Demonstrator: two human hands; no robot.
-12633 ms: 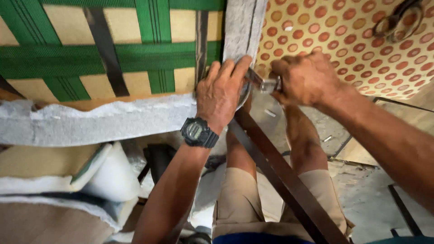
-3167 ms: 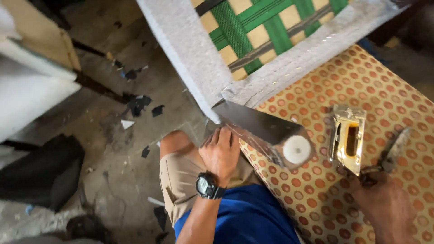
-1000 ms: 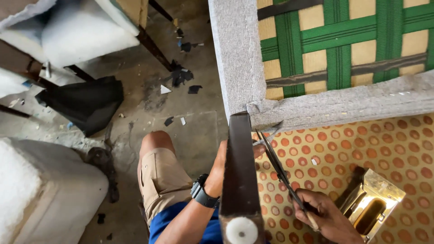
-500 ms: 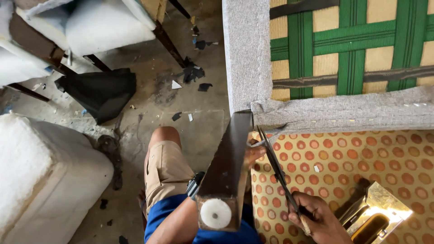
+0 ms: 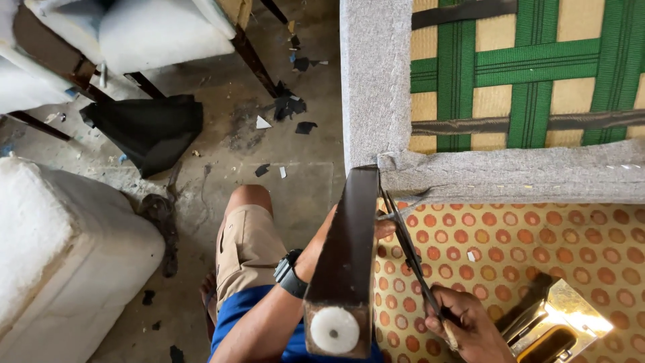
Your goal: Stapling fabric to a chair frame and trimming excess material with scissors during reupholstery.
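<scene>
The scissors lie slantwise over the orange-dotted fabric, tips at the corner where the dark wooden leg meets the grey padded frame, handles down toward five o'clock. The right hand closes around those handles at the bottom edge of view, fingers curled through and over them, knuckles up, wrist running off toward five o'clock. The left hand is mostly hidden behind the leg; only fingertips show at the leg's right side, touching the fabric just beside the blades, so how tightly it grips cannot be told. Its forearm, with a black wristwatch, comes up from seven o'clock across a knee in tan shorts.

The leg points toward the camera, a white round pad on its end. At four o'clock from the scissors a brass-coloured stapler rests on the fabric. Green webbing crosses the frame's opening at one o'clock. Black cloth lies on the concrete floor at ten o'clock, white cushions at nine
</scene>
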